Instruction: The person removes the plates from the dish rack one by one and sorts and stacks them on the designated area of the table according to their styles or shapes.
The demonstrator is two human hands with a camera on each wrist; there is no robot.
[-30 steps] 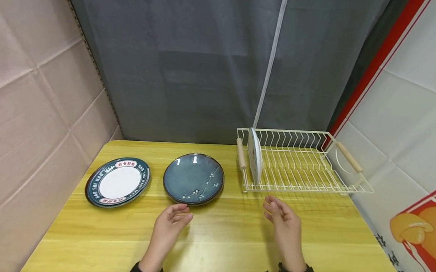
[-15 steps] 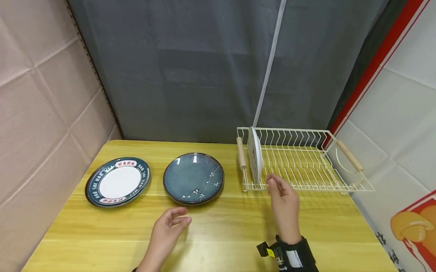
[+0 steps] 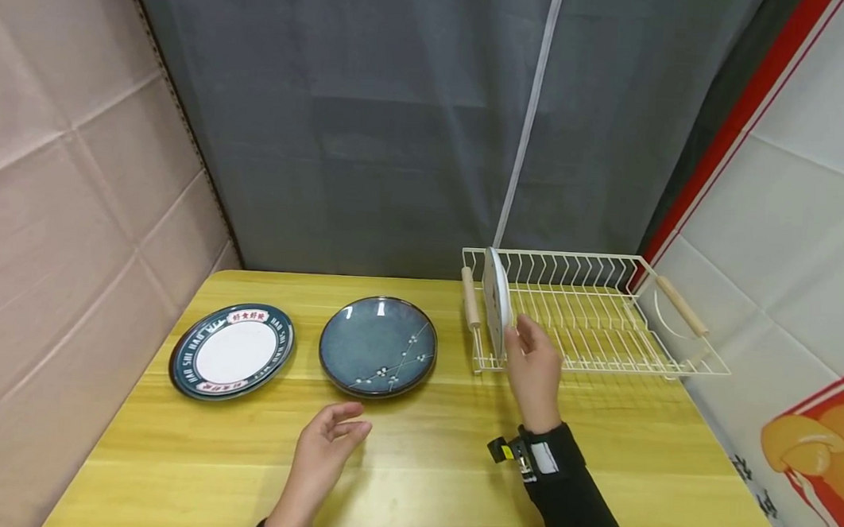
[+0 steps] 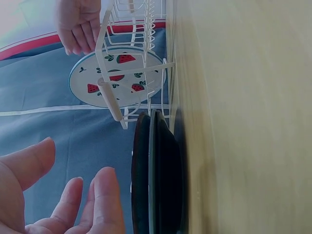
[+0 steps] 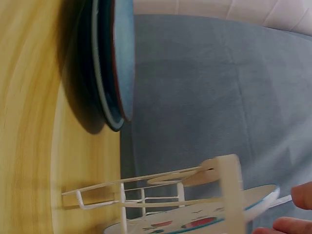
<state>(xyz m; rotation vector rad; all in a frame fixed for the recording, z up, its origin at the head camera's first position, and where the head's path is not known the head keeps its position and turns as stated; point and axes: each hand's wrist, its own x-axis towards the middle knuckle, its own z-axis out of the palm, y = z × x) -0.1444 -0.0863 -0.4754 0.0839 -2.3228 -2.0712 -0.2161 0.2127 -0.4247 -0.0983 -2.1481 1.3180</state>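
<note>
My right hand (image 3: 535, 373) reaches over the front left of the cream wire dish rack (image 3: 603, 370), fingers extended and thumb close by the plate's near edge. A white plate (image 3: 495, 303) with a blue-green rim stands on edge in the rack's left end; the left wrist view shows watermelon prints on this plate (image 4: 124, 87). My left hand (image 3: 322, 453) hovers in front of the dark blue plate (image 3: 371, 344), fingers loosely bent around nothing. That blue plate has a white blossom branch and lies flat.
A green-rimmed plate (image 3: 234, 353) with a white centre and lettering lies at the left of the wooden table (image 3: 410, 486). The rack has wooden handles (image 3: 681, 306) at both ends. A grey curtain (image 3: 371, 133) hangs behind, with pale walls at both sides.
My right hand has moved forward and slightly left, from in front of the rack to beside the standing plate. My left hand has barely shifted. The plates and rack stay put.
</note>
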